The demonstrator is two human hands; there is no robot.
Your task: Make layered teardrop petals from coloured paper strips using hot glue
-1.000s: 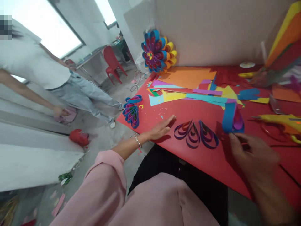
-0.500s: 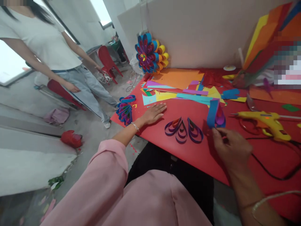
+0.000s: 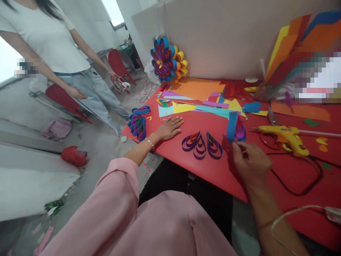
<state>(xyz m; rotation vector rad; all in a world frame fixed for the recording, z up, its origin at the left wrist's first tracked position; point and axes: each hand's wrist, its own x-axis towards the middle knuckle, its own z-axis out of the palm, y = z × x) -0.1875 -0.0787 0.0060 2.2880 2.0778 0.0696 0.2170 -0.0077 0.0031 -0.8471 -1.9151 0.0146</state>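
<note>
My left hand [image 3: 169, 128] lies flat on the red tabletop [image 3: 170, 144], fingers stretched out and nothing in it. Between finger and thumb, my right hand [image 3: 252, 160] pinches a teardrop paper loop [image 3: 231, 127], blue outside with purple and pink loops nested within, held up above the table. Between the hands lie several nested dark-purple paper teardrops [image 3: 199, 146], their points turned away from me. Left of my left hand, at the table's edge, sits a fan-shaped cluster of blue and purple paper loops [image 3: 138, 122].
A yellow glue gun [image 3: 286, 137] with a black cord lies to the right. Paper strips [image 3: 213, 108] and orange sheets [image 3: 198, 89] cover the back. A paper-loop flower [image 3: 162, 62] hangs by the wall. A person in a white shirt [image 3: 53, 39] stands at the left near red chairs [image 3: 117, 64].
The view has shifted slightly, so the table's things appear a little further left. My left hand stays flat and my right hand keeps holding up the paper loop.
</note>
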